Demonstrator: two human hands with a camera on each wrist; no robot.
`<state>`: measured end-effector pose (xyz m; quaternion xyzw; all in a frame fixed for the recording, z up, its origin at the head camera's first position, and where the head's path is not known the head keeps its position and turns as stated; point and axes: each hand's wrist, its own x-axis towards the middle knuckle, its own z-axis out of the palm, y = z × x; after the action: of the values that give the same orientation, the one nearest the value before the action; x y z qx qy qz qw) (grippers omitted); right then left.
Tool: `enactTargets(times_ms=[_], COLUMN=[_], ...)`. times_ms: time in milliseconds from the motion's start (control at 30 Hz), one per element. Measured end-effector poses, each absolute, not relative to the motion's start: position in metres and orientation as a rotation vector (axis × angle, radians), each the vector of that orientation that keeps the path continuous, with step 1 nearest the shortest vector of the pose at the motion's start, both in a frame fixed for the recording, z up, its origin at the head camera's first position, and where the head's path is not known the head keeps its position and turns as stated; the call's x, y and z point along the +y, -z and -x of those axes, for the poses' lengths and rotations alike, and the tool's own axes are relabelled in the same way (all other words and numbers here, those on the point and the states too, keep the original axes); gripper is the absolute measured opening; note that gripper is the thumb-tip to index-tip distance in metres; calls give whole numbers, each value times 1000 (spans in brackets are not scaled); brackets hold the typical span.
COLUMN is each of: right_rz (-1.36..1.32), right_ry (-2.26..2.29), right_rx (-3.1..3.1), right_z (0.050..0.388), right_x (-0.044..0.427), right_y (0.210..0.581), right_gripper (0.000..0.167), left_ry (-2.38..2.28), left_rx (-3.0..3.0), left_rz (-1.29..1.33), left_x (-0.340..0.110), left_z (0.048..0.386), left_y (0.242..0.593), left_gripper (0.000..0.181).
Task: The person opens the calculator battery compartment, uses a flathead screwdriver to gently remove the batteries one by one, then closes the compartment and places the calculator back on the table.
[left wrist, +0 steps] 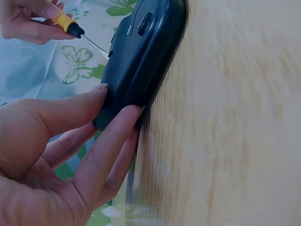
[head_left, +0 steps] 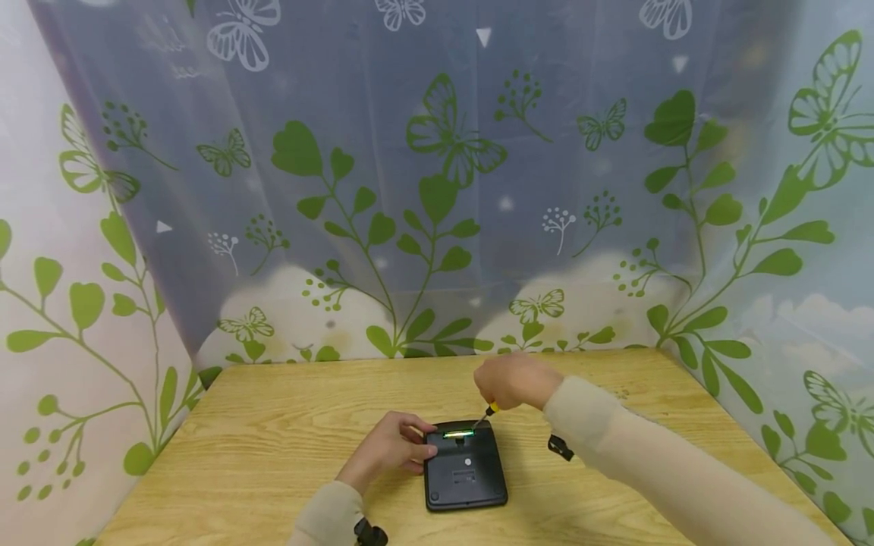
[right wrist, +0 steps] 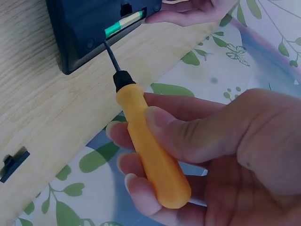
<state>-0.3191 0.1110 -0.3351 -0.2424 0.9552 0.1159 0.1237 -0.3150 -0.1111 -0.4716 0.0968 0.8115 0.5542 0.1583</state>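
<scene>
A black device that looks like a desk calculator [head_left: 466, 474] lies back side up on the table, its battery slot uncovered. A green and pale battery [right wrist: 124, 23] sits in that slot. My left hand [head_left: 394, 446] pinches the device's left edge, thumb on the upper face and fingers along the side, as the left wrist view shows. My right hand [right wrist: 197, 150] grips the yellow handle of a screwdriver [right wrist: 153, 155]. The screwdriver's metal tip is at one end of the battery; whether it touches the battery cannot be told.
A small black piece, which looks like a battery cover [right wrist: 14, 165], lies on the wooden table [head_left: 273, 447] near its edge in the right wrist view. Patterned curtains [head_left: 437, 227] with leaves and butterflies hang behind and beside the table.
</scene>
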Motion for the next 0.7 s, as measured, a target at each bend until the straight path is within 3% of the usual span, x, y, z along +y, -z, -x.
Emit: enactTargets(times_ms=[700], right_rz=[644], right_ry=[-505], right_rx=[2736], right_z=[327], right_x=[98], right_y=[332], right_gripper=[47], left_ry=[-1574], left_rx=[2321], left_rz=[-272], left_x=[-111], left_z=[316], left_y=[472], left_gripper=[37])
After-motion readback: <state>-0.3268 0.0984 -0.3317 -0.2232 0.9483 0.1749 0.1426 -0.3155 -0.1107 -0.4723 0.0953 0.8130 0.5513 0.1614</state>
